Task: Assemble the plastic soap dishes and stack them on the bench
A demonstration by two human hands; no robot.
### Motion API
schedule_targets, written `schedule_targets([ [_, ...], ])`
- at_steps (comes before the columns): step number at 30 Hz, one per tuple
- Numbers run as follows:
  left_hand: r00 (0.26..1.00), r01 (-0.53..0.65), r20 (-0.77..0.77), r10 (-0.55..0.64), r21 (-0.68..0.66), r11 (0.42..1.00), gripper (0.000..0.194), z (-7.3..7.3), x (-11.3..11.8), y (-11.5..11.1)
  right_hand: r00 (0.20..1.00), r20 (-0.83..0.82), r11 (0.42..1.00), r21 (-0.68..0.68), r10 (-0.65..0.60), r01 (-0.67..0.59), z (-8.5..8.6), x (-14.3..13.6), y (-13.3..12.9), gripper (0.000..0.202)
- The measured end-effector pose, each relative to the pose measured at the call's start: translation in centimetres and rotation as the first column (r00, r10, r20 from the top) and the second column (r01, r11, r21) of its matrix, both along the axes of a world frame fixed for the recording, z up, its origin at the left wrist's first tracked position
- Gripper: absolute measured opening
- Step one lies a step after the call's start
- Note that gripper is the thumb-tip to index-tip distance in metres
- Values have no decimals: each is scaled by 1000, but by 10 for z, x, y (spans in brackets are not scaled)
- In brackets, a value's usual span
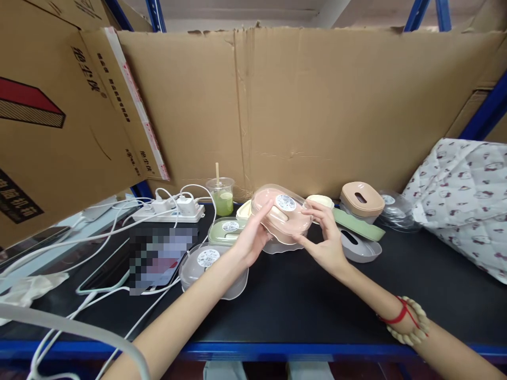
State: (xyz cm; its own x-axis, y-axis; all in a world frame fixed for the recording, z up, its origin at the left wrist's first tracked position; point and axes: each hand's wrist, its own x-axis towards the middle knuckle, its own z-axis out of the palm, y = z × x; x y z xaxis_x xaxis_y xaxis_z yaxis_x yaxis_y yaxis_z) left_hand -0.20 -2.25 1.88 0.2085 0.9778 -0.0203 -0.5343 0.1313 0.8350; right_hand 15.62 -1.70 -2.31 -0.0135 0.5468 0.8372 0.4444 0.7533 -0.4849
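Note:
Between my two hands I hold a pink oval box with a clear lid [261, 203] and a round white sticker, tilted a little above the table. My left hand [255, 235] grips its left side, thumb lying over the lid. On the right side, my right hand [325, 237] pinches the rim with thumb and fingers. A grey lidded box [233, 285] and a green lidded box [219, 230] stand left of my left hand. Close to my right hand lie a green lid-like piece [362, 226] and a grey slotted lid [368, 250].
A peach slotted lid [368, 195] sits on a stack at the right, beside clear plastic covers [396, 214] and a patterned cloth bag [467, 195]. Green drink [225, 203], power strip [194, 214], phones and white cables occupy the left. Cardboard [317, 116] walls the back.

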Motion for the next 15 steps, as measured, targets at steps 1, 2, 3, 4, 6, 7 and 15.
schedule_targets([
  [1, 1000, 2, -4, -2, 0, 1000, 32, 0, 1, 0, 1000, 13, 1000, 11, -2, 2, 0, -1, -2, 35],
  [2, 1000, -3, -8, 3, -3, 1000, 30, 0, 1, -1, 1000, 26, 1000, 19, -4, 4, 1, -3, -4, 35],
  [3, 1000, -17, -11, 17, -10, 1000, 28, 0, 1, -1, 999, 35, 1000, 24, -10, 9, 1, -4, -5, 34],
  [4, 999, -33, -14, 33, -17, 999, 27, 0, 2, -2, 999, 38, 1000, 24, -19, 18, 1, -5, -7, 34],
  [6, 998, -66, -21, 65, -28, 997, 28, 0, 2, -2, 998, 33, 999, 25, -44, 43, 1, -5, -9, 34],
  [7, 997, -75, -24, 75, -27, 997, 29, -1, 2, -3, 998, 26, 998, 30, -54, 53, 1, -5, -10, 33],
  [15, 994, -103, -45, 104, 32, 994, 41, -4, 4, -5, 997, -17, 996, 37, -79, 80, 0, -5, -13, 37],
])
